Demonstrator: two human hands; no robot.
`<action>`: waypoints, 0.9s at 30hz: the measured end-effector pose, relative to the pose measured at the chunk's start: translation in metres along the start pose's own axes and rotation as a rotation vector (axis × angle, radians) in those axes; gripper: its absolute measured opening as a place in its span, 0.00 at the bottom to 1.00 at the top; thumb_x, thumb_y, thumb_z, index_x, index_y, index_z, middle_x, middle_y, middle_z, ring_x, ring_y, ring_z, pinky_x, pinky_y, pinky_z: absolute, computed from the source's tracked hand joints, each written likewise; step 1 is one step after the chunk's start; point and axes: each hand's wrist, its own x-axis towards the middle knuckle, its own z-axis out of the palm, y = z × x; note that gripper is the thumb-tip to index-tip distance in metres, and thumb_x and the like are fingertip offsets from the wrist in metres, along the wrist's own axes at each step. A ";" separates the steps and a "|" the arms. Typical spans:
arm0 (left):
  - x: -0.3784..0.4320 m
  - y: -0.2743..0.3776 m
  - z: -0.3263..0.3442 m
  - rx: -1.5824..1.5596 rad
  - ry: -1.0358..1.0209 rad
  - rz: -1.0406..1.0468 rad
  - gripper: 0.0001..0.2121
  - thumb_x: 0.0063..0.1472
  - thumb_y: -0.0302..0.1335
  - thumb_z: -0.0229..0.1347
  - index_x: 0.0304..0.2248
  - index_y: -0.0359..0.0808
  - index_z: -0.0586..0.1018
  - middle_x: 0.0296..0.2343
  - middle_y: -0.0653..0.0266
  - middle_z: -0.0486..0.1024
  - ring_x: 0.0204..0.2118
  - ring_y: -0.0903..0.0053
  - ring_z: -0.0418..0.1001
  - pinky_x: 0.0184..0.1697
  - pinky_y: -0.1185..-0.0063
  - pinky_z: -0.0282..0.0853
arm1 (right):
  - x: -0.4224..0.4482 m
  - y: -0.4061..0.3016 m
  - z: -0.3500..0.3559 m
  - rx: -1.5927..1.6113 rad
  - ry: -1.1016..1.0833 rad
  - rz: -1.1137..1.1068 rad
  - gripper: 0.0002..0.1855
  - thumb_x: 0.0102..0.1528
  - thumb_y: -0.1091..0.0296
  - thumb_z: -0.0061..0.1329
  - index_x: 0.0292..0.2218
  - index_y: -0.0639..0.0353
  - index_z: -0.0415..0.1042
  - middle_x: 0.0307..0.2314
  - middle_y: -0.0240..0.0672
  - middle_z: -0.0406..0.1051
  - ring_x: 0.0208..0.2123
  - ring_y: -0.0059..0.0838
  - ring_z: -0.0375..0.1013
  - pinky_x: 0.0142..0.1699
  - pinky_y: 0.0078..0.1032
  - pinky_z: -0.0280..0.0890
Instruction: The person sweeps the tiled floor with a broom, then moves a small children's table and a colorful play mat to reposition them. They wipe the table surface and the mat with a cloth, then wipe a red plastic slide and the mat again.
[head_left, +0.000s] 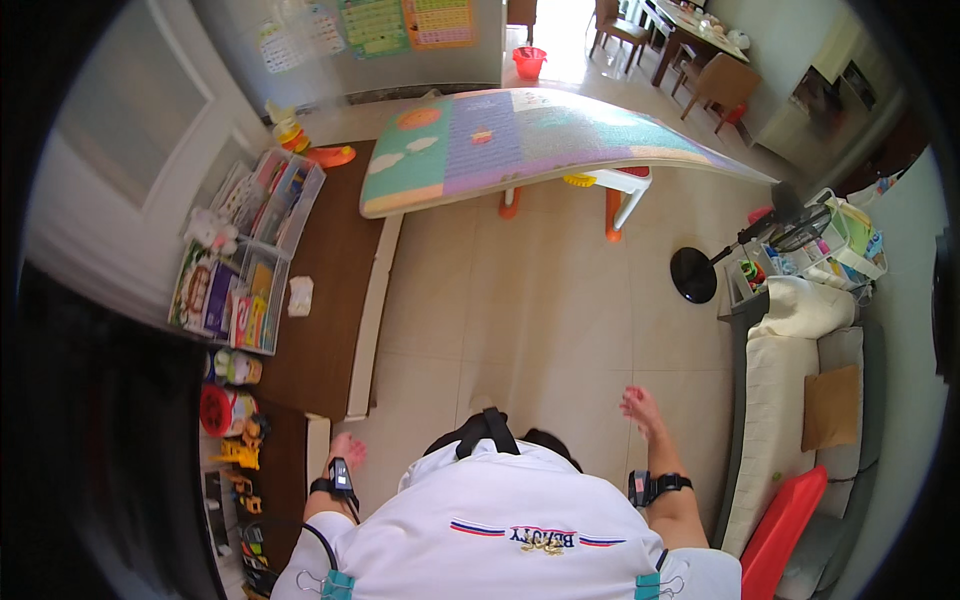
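Note:
My left hand (349, 450) hangs low beside the body, near the end of a dark brown wooden unit with a pale edge (330, 345). Nothing shows in it, though its fingers are partly blurred. Out to the other side, my right hand (641, 410) is held over the tiled floor (540, 300), fingers apart and holding nothing. Each forearm wears a strapped device. Farther ahead, a colourful padded play mat (495, 142) lies draped across a small white plastic table with orange feet (630, 184), its right end drooping. Neither hand touches the mat.
Clear bins (259, 300) of books and toys line the wooden unit on the left. A black pedestal fan (694, 275) and a white storage rack (840, 247) stand on the right, beyond a cream sofa (780, 405). A red plastic chair (784, 525) is close by. A red bucket (529, 64) sits farther off.

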 end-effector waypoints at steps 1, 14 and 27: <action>0.003 0.031 0.037 -0.041 -0.101 0.017 0.09 0.55 0.33 0.45 0.28 0.36 0.65 0.23 0.59 0.67 0.25 0.69 0.67 0.28 0.71 0.66 | 0.003 0.005 -0.007 -0.004 0.010 0.068 0.17 0.52 0.64 0.43 0.43 0.57 0.61 0.31 0.32 0.66 0.28 0.24 0.68 0.30 0.22 0.65; -0.025 0.199 0.446 0.065 -0.533 0.077 0.14 0.57 0.35 0.46 0.39 0.35 0.64 0.32 0.58 0.66 0.36 0.66 0.67 0.38 0.70 0.66 | 0.189 -0.030 -0.212 0.714 0.487 0.440 0.21 0.52 0.62 0.38 0.47 0.55 0.55 0.37 0.40 0.62 0.34 0.36 0.66 0.34 0.33 0.66; 0.004 0.235 0.585 -0.233 -0.289 -0.185 0.45 0.50 0.54 0.47 0.56 0.43 0.32 0.55 0.51 0.39 0.56 0.54 0.43 0.54 0.58 0.46 | 0.445 -0.390 -0.261 0.655 0.462 0.058 0.26 0.52 0.55 0.44 0.49 0.52 0.53 0.44 0.39 0.57 0.39 0.36 0.63 0.39 0.36 0.62</action>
